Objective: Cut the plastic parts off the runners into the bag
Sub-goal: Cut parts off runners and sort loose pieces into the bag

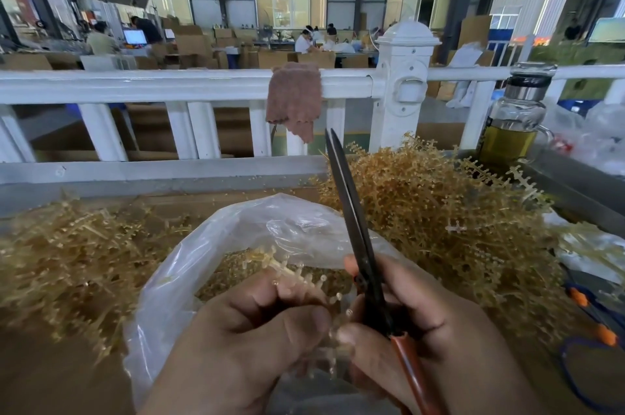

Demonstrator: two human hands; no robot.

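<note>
**While the blades point up, one runner sits over the bag**

Since it's see-through amber plastic, the runner (304,277) at lower centre looks like a thin stalk with little pegs sticking off both sides. Just one is in hand, right over the open mouth of the one clear bag (189,265), which holds a layer of small amber bits.

The left hand (250,330) has its fingers curled, pinching the runner with the thumb pressed in. The right hand (426,320) is wrapped round the dark scissors (355,228), which have a reddish handle, blades together and tips up.

Two heaps of the same stuff: a left heap (67,262) and a bigger right heap (439,211). A second pair of scissors (592,313), orange and blue, lies at the right edge. There's one glass bottle (517,116) of yellowish liquid at upper right, and one brown cloth (294,99) hangs over the white railing (169,84).
</note>
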